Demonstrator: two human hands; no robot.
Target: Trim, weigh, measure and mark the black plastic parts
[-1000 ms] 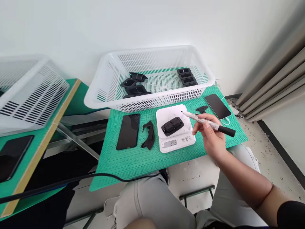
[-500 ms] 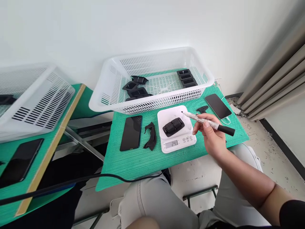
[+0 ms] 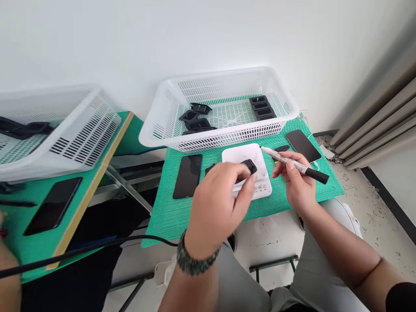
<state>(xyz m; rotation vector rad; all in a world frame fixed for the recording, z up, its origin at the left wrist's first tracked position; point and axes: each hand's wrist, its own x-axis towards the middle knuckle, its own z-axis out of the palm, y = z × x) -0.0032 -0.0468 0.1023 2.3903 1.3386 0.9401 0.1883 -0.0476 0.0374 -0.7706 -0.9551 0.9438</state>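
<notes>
My left hand [image 3: 218,199] reaches over the small white scale [image 3: 248,155] and its fingers close round the black plastic part [image 3: 248,166] lying on the scale plate; the hand hides most of the part and the display. My right hand [image 3: 296,182] hovers just right of the scale, pinching a white marker with a black cap [image 3: 294,164], tip pointing toward the scale's far corner.
A white basket [image 3: 224,132] with several black parts stands behind the scale on the green mat [image 3: 182,212]. A dark phone [image 3: 187,176] lies left of the scale, another phone [image 3: 303,145] at the right. A second basket [image 3: 65,130] and phone sit on the left table. A black cable crosses below.
My left hand has come into view and taken hold of the black part on the scale. The right hand with the marker has stayed nearly still; the view shifted left.
</notes>
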